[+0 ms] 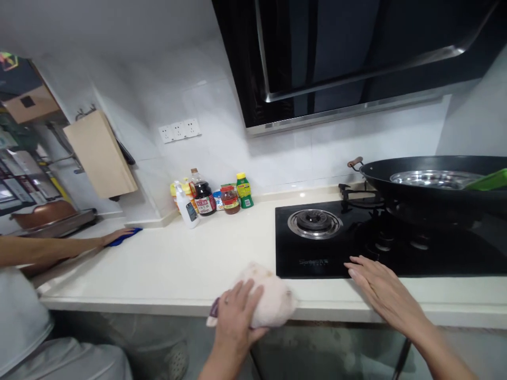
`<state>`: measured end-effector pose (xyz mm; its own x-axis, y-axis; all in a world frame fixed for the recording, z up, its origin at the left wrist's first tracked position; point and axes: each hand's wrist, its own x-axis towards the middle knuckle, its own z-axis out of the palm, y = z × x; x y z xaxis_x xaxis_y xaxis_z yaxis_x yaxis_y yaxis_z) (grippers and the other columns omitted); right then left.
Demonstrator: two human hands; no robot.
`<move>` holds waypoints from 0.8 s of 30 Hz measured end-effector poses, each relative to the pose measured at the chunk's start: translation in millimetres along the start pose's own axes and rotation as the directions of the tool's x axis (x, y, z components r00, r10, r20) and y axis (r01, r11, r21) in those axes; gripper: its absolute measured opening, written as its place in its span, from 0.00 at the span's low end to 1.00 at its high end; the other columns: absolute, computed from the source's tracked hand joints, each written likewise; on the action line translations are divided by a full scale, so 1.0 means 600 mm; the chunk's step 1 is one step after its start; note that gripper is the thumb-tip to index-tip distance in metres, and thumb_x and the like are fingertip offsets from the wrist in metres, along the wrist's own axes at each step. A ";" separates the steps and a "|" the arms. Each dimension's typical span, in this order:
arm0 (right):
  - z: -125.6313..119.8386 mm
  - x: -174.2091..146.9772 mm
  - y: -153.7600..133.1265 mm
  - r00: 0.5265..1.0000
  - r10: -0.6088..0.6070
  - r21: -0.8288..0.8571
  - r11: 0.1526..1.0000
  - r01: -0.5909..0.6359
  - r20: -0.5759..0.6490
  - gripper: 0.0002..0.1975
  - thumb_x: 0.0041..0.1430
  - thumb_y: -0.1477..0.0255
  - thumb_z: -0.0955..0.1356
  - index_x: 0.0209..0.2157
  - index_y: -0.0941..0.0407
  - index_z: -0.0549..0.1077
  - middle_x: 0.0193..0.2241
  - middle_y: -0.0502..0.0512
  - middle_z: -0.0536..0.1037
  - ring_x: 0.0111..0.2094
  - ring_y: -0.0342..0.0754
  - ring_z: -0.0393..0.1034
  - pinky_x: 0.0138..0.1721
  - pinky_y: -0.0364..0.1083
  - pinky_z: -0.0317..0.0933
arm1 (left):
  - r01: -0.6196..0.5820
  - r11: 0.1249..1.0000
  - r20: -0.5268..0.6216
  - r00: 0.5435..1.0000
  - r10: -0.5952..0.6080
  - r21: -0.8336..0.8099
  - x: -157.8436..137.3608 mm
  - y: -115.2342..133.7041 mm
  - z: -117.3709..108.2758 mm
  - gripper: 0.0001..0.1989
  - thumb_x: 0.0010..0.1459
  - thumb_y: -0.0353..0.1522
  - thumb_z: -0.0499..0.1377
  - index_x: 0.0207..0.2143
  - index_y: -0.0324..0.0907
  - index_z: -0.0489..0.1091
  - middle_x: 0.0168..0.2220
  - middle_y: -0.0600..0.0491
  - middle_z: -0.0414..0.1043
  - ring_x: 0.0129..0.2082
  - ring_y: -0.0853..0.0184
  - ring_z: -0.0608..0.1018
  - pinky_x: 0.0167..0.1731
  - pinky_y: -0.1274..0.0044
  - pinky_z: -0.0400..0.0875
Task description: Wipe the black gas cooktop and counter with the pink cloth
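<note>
My left hand (236,316) grips a pale pink cloth (270,296) at the front edge of the white countertop (190,266). The cloth is bunched and slightly blurred, lying partly over the edge. Empty, with its fingers stretched out, my right hand (382,293) is over the front edge of the black gas stove (317,253). Whether it touches the glass I cannot tell. Between my hands is the stove's left front corner, below a burner (315,222).
A large wok (380,174) holds a metal steamer plate (431,179) and a green utensil (489,181). By the wall stand a spray bottle (186,208), a dark sauce bottle (204,195) and jars. Another person's hand (116,236) presses a blue cloth (124,237). A range hood (356,63) overhangs.
</note>
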<state>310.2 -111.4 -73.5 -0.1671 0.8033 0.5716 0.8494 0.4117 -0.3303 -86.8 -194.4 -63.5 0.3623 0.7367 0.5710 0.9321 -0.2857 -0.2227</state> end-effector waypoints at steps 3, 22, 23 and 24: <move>-0.001 0.002 -0.006 1.000 -0.026 -0.029 0.999 0.026 -0.008 0.29 0.71 0.51 0.55 0.54 0.52 0.77 0.58 0.58 0.76 0.63 0.58 0.65 0.66 0.63 0.54 | 0.125 0.989 0.045 0.991 -0.129 0.081 -0.046 -0.107 -0.013 0.38 0.46 0.42 0.73 0.60 0.49 0.70 0.61 0.45 0.72 0.58 0.48 0.73 0.56 0.62 0.62; 0.010 0.001 -0.002 0.998 -0.040 -0.076 0.996 0.036 -0.043 0.27 0.70 0.51 0.57 0.54 0.51 0.76 0.58 0.58 0.76 0.63 0.57 0.65 0.65 0.62 0.54 | 0.324 0.945 -0.115 0.941 -0.318 0.035 -0.010 0.041 0.038 0.39 0.42 0.48 0.74 0.57 0.50 0.73 0.57 0.43 0.74 0.57 0.44 0.71 0.59 0.54 0.53; 0.010 0.002 -0.002 0.998 -0.043 -0.078 0.996 0.040 -0.037 0.27 0.70 0.51 0.57 0.54 0.51 0.76 0.58 0.58 0.76 0.63 0.57 0.65 0.65 0.62 0.54 | 0.292 0.956 -0.140 0.946 -0.291 -0.014 0.001 0.074 0.051 0.40 0.41 0.50 0.74 0.57 0.51 0.73 0.58 0.43 0.74 0.57 0.43 0.70 0.59 0.53 0.52; 0.009 0.002 -0.001 0.999 -0.045 -0.082 0.996 0.042 -0.029 0.27 0.70 0.50 0.57 0.54 0.51 0.76 0.58 0.58 0.76 0.63 0.58 0.65 0.65 0.62 0.54 | 0.272 0.960 -0.176 0.944 -0.280 -0.068 0.010 0.103 0.063 0.42 0.39 0.51 0.74 0.57 0.52 0.73 0.57 0.44 0.74 0.57 0.42 0.70 0.59 0.53 0.52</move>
<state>306.6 -108.3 -76.8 -0.1903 0.7714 0.6073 0.8798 0.4085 -0.2431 -27.1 -184.2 -103.8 0.0814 0.6675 0.7401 0.9933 -0.1155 -0.0051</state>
